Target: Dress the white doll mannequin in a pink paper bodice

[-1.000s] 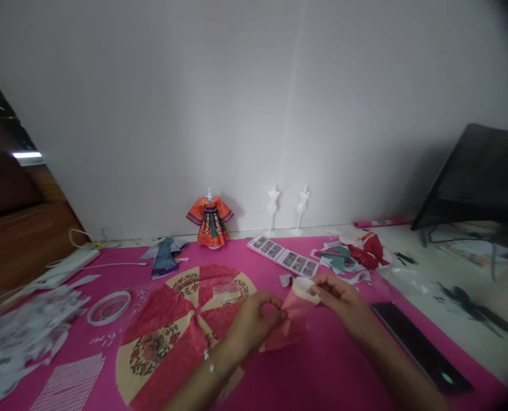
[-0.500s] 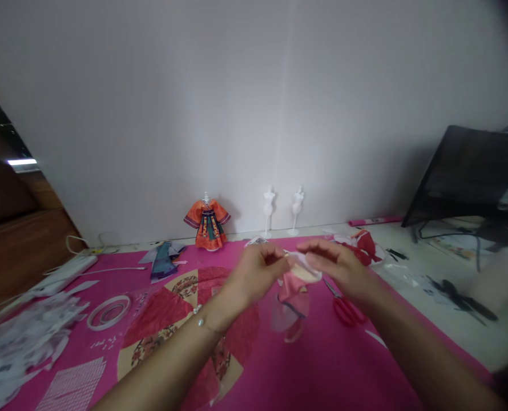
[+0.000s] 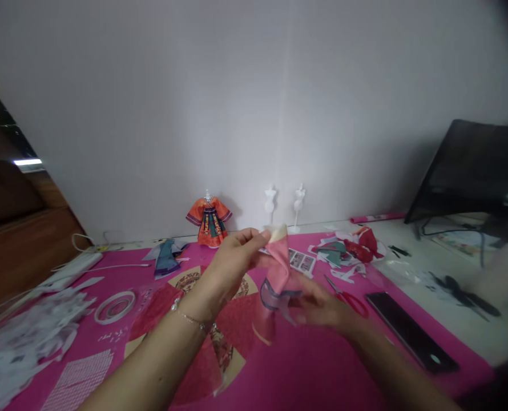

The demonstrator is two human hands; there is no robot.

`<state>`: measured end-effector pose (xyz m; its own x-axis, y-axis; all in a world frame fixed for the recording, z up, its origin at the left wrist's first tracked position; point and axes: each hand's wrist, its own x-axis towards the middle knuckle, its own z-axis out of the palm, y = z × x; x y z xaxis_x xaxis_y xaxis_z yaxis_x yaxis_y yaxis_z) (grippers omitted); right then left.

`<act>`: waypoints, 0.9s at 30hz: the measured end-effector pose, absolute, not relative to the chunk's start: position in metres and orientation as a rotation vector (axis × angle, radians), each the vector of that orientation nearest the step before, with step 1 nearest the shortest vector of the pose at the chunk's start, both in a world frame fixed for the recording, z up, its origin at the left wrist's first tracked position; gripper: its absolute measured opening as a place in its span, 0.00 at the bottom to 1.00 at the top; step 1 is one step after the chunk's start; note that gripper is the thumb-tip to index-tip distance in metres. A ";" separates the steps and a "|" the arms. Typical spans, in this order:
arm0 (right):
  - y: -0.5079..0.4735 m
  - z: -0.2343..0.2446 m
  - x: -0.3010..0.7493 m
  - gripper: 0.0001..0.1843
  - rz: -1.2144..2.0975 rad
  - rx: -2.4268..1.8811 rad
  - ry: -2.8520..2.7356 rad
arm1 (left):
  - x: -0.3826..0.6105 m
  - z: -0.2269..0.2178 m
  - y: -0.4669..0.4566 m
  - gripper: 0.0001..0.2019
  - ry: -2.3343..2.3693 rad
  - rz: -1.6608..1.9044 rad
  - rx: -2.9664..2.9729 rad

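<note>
Far over at nine o'clock, counting from the cloth being handled, a heap of white scraps (image 3: pixel 27 337) sprawls on the magenta-covered worktop (image 3: pixel 331 371), with a roll of tape (image 3: pixel 97 308) nearer in. Toward eight o'clock a round red-and-cream fabric (image 3: pixel 241 319) lies flat, partly hidden by the forearm. The left hand (image 3: pixel 228 260) is at ten o'clock, thumb and fingers pinching the pink cloth (image 3: pixel 279 260) by its cream top end. The cloth hangs between the hands, mostly at five o'clock from those fingers, dark trim across its lower half. The right hand (image 3: pixel 322 308) sits at four o'clock, fingers against the trimmed part; it's blurred, and I can't tell whether they pinch it. Beyond, between three and four, lie red-handled scissors (image 3: pixel 354 305), then a dark flat slab (image 3: pixel 412 331).
</note>
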<state>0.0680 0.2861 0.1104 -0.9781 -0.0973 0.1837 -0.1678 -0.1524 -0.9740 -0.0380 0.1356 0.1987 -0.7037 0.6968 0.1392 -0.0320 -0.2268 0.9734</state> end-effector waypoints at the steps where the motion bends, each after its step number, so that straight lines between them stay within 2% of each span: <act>1: 0.281 0.109 0.067 0.21 2.331 0.232 -1.971 | -0.037 0.197 0.135 0.15 1.554 1.954 0.803; 3: 0.273 0.106 0.064 0.15 2.314 0.032 -1.842 | -0.036 0.193 0.133 0.14 1.572 1.903 0.838; 5: 0.267 0.100 0.062 0.12 2.311 -0.103 -1.710 | -0.035 0.184 0.128 0.16 1.627 1.891 0.868; 9: 0.260 0.085 0.064 0.15 2.375 -0.208 -1.534 | -0.032 0.148 0.115 0.16 1.771 1.898 0.829; 17: 0.251 0.058 0.073 0.19 2.412 -0.370 -1.464 | 0.004 0.070 0.108 0.18 1.626 1.841 0.715; 24: 0.250 0.042 0.074 0.21 2.362 -0.445 -1.340 | 0.018 0.052 0.091 0.12 1.620 1.796 0.588; 27: 0.244 0.041 0.080 0.19 2.325 -0.450 -1.380 | 0.020 0.049 0.086 0.10 1.606 1.770 0.594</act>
<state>0.0801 0.2440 0.0413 -0.8689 0.4898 -0.0710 -0.1722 -0.4337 -0.8844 0.0203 0.0860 0.0495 -0.6751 0.7308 -0.1011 -0.1714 -0.0221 0.9849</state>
